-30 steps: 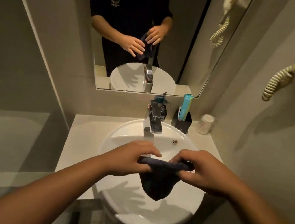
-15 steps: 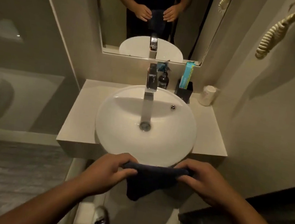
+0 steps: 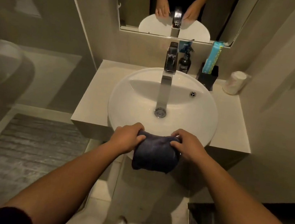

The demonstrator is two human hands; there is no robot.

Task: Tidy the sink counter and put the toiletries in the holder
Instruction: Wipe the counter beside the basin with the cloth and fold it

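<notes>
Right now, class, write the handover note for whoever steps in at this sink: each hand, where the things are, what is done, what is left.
Left hand and right hand: both grip the dark cloth, held at the near rim of the basin.
Holder: back right of the counter, teal packet standing in it.
Dark bottle beside the tap; wrapped cups at the far right.
Done: toiletries appear put away.
Left: probably set the cloth down.

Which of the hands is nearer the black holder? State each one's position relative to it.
Right. The right hand grips the dark cloth at the basin's front rim, below and slightly left of the black holder. The left hand grips the cloth's other end, farther left.
</notes>
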